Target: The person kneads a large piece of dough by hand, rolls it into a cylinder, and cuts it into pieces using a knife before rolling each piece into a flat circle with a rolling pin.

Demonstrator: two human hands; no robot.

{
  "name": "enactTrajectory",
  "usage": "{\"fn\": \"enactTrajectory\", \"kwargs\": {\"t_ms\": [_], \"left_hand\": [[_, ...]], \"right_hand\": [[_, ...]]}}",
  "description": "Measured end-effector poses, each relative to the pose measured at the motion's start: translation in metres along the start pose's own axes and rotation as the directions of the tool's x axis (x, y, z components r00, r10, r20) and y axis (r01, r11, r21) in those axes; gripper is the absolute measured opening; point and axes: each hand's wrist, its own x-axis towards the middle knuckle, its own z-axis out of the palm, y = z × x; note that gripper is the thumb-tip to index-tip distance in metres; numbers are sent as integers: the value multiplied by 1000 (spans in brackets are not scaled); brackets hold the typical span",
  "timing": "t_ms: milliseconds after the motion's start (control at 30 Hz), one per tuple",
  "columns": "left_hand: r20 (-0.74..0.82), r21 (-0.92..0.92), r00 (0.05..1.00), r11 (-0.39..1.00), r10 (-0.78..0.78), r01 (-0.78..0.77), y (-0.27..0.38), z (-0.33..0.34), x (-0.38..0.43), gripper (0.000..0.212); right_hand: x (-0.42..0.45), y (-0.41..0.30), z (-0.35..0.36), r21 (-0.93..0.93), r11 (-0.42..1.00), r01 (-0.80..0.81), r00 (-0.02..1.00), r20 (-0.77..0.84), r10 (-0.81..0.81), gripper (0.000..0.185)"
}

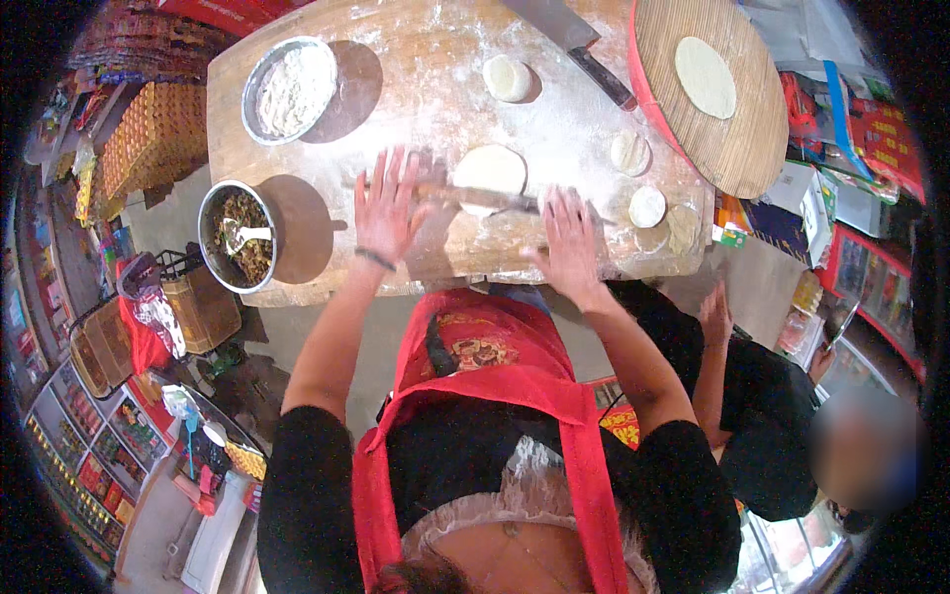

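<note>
A thin wooden rolling pin (475, 196) lies across a flattened round of dough (490, 169) on the floured wooden board (415, 96). My left hand (389, 204) presses flat on the pin's left part, its fingers spread. On the pin's right part rests my right hand (570, 234), palm down. Neither hand wraps round the pin as far as I can see. Nearby on the board sit a dough piece (508, 79) above and two smaller ones, one marked (631, 153) and one pale (647, 207), to the right. Another rolled dough round (705, 78) lies on a round wooden lid.
At left stand a bowl of flour (295, 90) and a metal bowl of dark filling (237, 236) with a white spoon. A cleaver (586, 52) lies at the upper right by the red-rimmed lid (757, 141). Egg trays (156, 134) are stacked left. Another person (764, 401) is close on the right.
</note>
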Motion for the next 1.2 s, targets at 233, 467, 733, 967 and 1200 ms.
{"fn": "enactTrajectory", "kwargs": {"t_ms": [233, 467, 733, 967, 1200], "left_hand": [[-77, 53, 990, 991, -117, 121, -17, -11, 92, 75], [185, 68, 978, 994, -98, 87, 7, -2, -13, 83], [-178, -52, 984, 999, -27, 18, -12, -4, 64, 78], [-82, -42, 993, 996, -87, 84, -13, 5, 36, 81], [-86, -38, 992, 995, -98, 95, 15, 1, 13, 78]], "right_hand": [[97, 25, -13, 17, 997, -78, 947, -311, 79, 88], [-1, -1, -8, -23, 999, 28, 999, -37, -28, 83], [54, 21, 0, -12, 999, -30, 987, -160, 28, 84], [36, 1, -24, -111, 991, -76, 994, -81, 67, 88], [6, 13, 1, -124, 992, -2, 999, -38, -2, 86]]}}
